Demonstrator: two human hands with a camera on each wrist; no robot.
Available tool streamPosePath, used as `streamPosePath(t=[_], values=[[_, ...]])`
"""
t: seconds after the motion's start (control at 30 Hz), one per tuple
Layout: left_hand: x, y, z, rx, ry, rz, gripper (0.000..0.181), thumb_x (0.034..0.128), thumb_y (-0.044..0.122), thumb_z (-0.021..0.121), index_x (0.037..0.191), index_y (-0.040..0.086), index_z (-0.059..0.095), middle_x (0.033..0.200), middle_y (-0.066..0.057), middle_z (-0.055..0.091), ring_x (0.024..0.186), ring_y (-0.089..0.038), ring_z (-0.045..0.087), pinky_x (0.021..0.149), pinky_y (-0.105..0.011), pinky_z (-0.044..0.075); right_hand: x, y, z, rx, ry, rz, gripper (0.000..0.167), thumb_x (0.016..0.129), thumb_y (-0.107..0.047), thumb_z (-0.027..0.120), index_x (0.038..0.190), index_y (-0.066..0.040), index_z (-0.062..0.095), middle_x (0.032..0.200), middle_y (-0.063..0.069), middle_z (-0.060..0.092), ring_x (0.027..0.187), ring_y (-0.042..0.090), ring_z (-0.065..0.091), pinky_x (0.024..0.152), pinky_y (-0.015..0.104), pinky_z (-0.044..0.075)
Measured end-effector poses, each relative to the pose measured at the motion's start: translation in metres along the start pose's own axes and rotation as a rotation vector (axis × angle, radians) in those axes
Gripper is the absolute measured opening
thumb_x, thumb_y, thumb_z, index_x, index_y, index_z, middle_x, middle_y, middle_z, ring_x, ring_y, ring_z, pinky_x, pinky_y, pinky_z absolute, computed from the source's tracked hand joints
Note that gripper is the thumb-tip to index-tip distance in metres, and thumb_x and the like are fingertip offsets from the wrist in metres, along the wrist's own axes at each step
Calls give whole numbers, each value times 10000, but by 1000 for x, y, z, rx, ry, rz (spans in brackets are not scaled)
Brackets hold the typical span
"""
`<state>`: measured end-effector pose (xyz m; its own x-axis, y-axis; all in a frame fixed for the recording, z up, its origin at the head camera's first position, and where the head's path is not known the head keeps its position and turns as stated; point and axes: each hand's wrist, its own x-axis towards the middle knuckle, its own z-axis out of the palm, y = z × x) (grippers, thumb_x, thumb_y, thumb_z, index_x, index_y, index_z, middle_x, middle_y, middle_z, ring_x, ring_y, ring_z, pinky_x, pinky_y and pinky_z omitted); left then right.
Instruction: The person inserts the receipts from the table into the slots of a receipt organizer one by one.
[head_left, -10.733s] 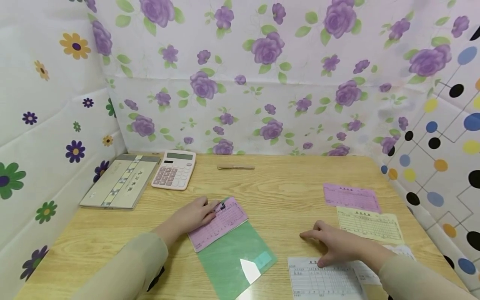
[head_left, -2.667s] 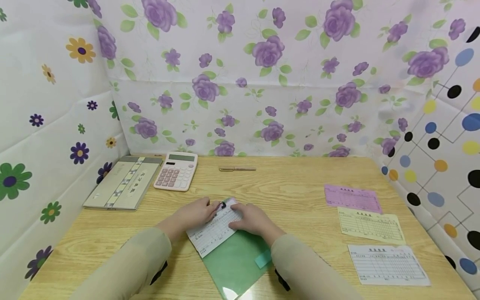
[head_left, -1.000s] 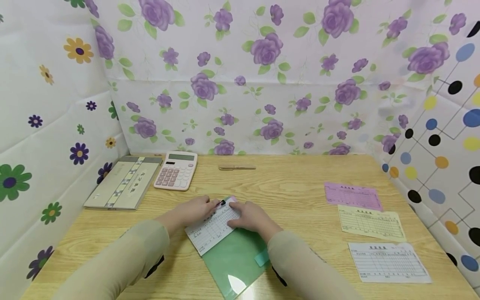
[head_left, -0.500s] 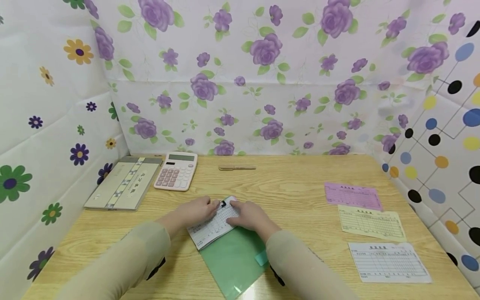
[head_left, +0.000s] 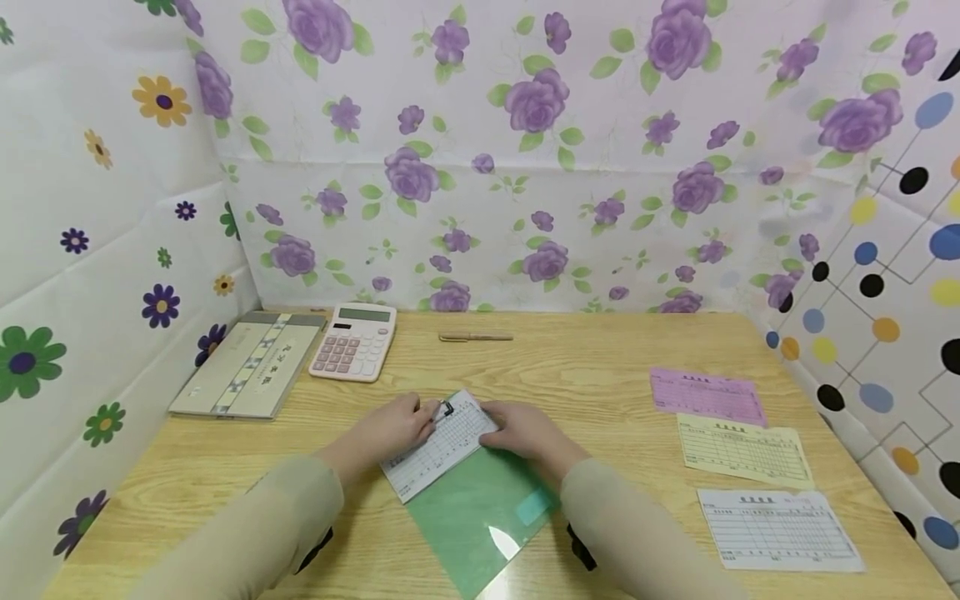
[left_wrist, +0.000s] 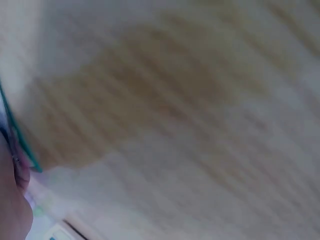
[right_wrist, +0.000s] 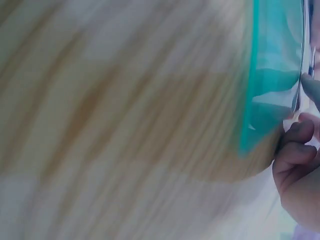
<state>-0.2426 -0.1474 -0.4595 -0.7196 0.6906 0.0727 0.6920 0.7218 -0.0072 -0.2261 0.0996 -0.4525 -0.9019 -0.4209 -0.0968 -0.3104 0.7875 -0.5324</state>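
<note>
A translucent green clip folder (head_left: 480, 521) lies slanted on the wooden table, with white form slips (head_left: 435, 457) across its upper end. A small black clip (head_left: 447, 408) stands at the top of the slips. My left hand (head_left: 393, 433) grips the folder's upper left edge by the clip, fingertips touching it; the thumb is hidden. At the slips' right edge, my right hand (head_left: 525, 433) pinches the slips with its thumb on top and fingers curled below. The right wrist view shows those curled fingers (right_wrist: 297, 150) beside the green folder's corner.
At the right lie a pink form (head_left: 707, 397), a yellow form (head_left: 745, 450) and a white form (head_left: 780, 531). A pink and white calculator (head_left: 354, 342) and a beige ledger (head_left: 251, 367) stand back left. A pen (head_left: 476, 337) lies at the back. Patterned cloth walls surround the table.
My right hand has shifted slightly right along the slips' edge. The white slips have moved up and right, and the pink strip at their top no longer shows. My left hand stays by the clip.
</note>
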Motion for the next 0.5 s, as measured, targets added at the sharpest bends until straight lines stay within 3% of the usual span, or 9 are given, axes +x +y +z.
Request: streamPosePath(t=[0.2, 0.3, 0.4, 0.5], values=[[-3, 1, 7, 10, 58, 6, 403, 970, 267, 515, 1319, 70, 481, 862, -60, 433, 698, -135, 408, 585, -278, 417, -21, 25, -19, 80, -8, 58, 561, 877, -346, 654, 1370, -133, 493, 1365, 73, 491, 1271, 291, 420, 1029, 448, 324], [-3, 1, 11, 8, 87, 7, 403, 965, 264, 528, 1315, 68, 490, 859, -58, 429, 698, -135, 401, 591, -281, 412, -33, 40, -29, 108, -12, 87, 565, 876, -349, 657, 1377, -153, 487, 1369, 68, 486, 1234, 285, 456, 1011, 454, 345], [-5, 2, 12, 1, 109, -2, 409, 962, 261, 535, 1321, 69, 495, 859, -55, 423, 701, -135, 391, 600, -286, 404, -45, 57, -39, 114, -10, 105, 575, 867, -363, 666, 1379, -170, 488, 1158, 80, 605, 990, 236, 569, 860, 416, 441], [-7, 3, 12, -16, 128, -13, 416, 963, 258, 533, 1331, 65, 498, 864, -56, 424, 708, -139, 388, 613, -294, 400, -58, 75, -50, 107, -4, 108, 590, 859, -361, 677, 1378, -155, 488, 851, 41, 591, 702, 159, 507, 642, 340, 432]])
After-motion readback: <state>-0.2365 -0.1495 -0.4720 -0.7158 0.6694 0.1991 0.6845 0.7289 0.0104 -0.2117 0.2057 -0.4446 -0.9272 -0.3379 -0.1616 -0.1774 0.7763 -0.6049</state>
